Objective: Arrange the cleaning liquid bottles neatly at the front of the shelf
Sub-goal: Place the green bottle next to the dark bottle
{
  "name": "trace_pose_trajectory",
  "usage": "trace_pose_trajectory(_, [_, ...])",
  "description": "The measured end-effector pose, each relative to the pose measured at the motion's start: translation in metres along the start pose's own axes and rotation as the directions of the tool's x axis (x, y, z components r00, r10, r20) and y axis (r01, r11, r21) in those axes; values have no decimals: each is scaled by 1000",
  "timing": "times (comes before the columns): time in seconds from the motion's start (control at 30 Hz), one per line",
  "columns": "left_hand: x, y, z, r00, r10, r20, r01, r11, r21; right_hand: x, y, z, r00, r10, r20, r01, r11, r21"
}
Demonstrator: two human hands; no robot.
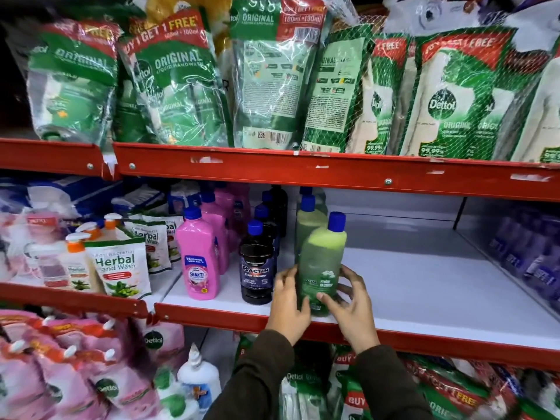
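Note:
A green floor-cleaner bottle [321, 262] with a blue cap stands slightly tilted at the front edge of the white middle shelf [424, 292]. My left hand [288, 301] grips its left side and my right hand [348, 301] grips its right side. Left of it stands a black Bactin bottle [257, 265], and further left a pink Shakti bottle [198, 259], both at the front. Behind each of them runs a row of like bottles: pink [222, 207], black [269, 207] and green [307, 219].
The red shelf lip [439, 338] runs below the bottles. Bare white shelf stretches to the right, with purple bottles [527, 256] at the far right. Herbal hand-wash pouches [121, 268] sit to the left. Dettol refill pouches [454, 95] fill the shelf above, and more lie below.

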State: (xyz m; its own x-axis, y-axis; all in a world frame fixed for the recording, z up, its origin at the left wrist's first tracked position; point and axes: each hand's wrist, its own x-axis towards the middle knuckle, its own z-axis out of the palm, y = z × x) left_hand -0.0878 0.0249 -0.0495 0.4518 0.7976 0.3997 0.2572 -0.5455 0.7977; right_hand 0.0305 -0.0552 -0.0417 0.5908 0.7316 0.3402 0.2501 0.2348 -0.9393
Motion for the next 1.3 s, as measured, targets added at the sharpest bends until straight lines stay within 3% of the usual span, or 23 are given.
trace_pose_trajectory(0.1, [-2, -3, -1, 1000, 11, -28, -11, 1000, 3, 2, 3, 5, 999, -18, 30, 18, 1000, -12])
trace_pose_trajectory(0.33, [-5, -1, -1, 994, 6, -111, -28, 979, -200, 3, 8, -1, 999, 49, -9, -49, 999, 22])
trace_pose_trajectory(0.47, [-3, -4, -2, 977, 13, -212, -47, 986, -158, 2, 7, 1, 999, -17, -50, 9, 990, -141])
trace_pose_trajectory(0.63, [-2, -4, -4, 994, 28, -102, -47, 981, -190, 0, 4, 1, 993, 35, 113, -20, 992, -126])
trace_pose_trajectory(0.9, [2, -3, -17, 980, -15, 199, 66, 966, -251, -1, 5, 0, 982, 68, 175, -56, 996, -71])
trace_pose_trajectory(1.1, [3, -6, -14, 992, -66, 111, 92, 965, -244, 8, 6, -1, 972, 98, 212, -80, 992, -93])
trace_pose_trajectory(1.3, [-2, -4, -11, 997, -69, 23, 73, 948, -311, 9, 8, 1, 993, 84, 77, -68, 980, -188])
